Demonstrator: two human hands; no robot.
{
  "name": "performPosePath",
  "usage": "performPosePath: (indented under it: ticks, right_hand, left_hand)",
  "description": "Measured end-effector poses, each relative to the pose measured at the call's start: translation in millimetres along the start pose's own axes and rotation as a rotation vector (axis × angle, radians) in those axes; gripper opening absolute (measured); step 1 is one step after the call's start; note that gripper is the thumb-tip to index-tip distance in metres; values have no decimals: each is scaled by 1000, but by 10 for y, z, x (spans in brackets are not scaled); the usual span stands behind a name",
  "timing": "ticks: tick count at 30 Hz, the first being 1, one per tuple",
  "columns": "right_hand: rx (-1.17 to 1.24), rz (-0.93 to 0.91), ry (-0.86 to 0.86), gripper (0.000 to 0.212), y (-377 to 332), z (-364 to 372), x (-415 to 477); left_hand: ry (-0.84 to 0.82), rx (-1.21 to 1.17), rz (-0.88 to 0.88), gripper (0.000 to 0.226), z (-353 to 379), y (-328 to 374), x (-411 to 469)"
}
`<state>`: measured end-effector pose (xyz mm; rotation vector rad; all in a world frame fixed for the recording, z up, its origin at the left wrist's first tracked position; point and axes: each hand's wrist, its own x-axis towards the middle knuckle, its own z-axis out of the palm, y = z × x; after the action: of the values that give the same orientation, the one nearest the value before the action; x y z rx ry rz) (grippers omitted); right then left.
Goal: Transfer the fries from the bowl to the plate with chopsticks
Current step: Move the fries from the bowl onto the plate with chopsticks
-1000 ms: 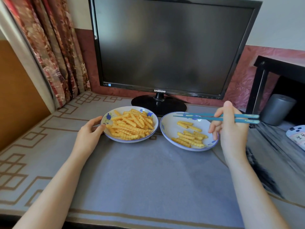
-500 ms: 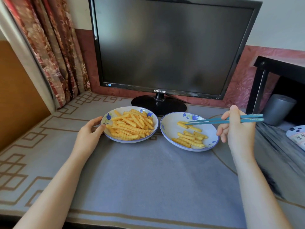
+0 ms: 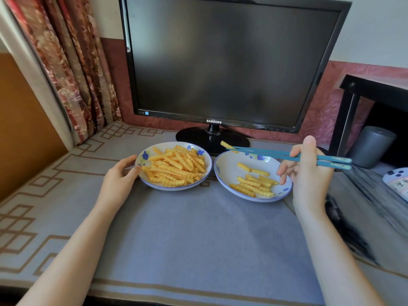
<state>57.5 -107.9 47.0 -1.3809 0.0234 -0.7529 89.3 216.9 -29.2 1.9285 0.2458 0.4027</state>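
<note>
Between the hands, side by side on the tablecloth [image 3: 198, 228]: bowl [image 3: 141, 155] against the left hand [image 3: 119, 180], plate [image 3: 227, 171] just left of the right hand [image 3: 309, 173]. Heap of fries [image 3: 176, 168] in the bowl, scattered fries [image 3: 254, 184] on the plate. Chopsticks [image 3: 265, 152] in the right hand, reaching left over the plate's far rim, single fry [image 3: 227, 145] at the tips. Beyond both hands, monitor [image 3: 231, 62]. Far left of the left hand, curtain [image 3: 72, 74]. Right of the right hand, cylindrical container [image 3: 373, 146] below a side table [image 3: 375, 87], game controller [image 3: 397, 180] nearer.

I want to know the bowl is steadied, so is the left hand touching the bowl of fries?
Touching. The head view shows the left hand cupped against the left rim of the bowl, thumb tip on the edge, with no gap.
</note>
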Motion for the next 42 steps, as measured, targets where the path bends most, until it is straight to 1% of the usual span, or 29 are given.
performPosePath:
  ticks: [5, 13, 16, 20, 23, 28, 32, 38, 42]
  right_hand:
    - [50, 42, -105, 39, 55, 210, -161]
    - [-68, 45, -275, 38, 258, 399, -265]
    - [-81, 46, -313, 37, 267, 390, -280]
    - [-61, 12, -267, 38, 199, 319, -235]
    - [-39, -3, -189, 38, 110, 225, -164]
    - [-75, 2, -76, 37, 77, -17, 60]
    - [-122, 18, -59, 37, 70, -172, 182]
    - [-229, 38, -99, 36, 82, -314, 269]
    - [-247, 38, -69, 39, 80, -326, 278]
  left_hand:
    - [2, -5, 2, 33, 0, -6, 2]
    - [5, 2, -2, 34, 2, -1, 5]
    - [5, 4, 1, 34, 1, -5, 3]
    - [10, 7, 4, 33, 5, 5, 3]
    - [13, 17, 7, 34, 3, 8, -2]
    - [9, 15, 5, 33, -2, 14, -8]
    - [6, 8, 4, 33, -8, 8, -5]
    - [0, 1, 1, 33, -9, -7, 5]
    - [4, 11, 6, 35, -9, 3, -3]
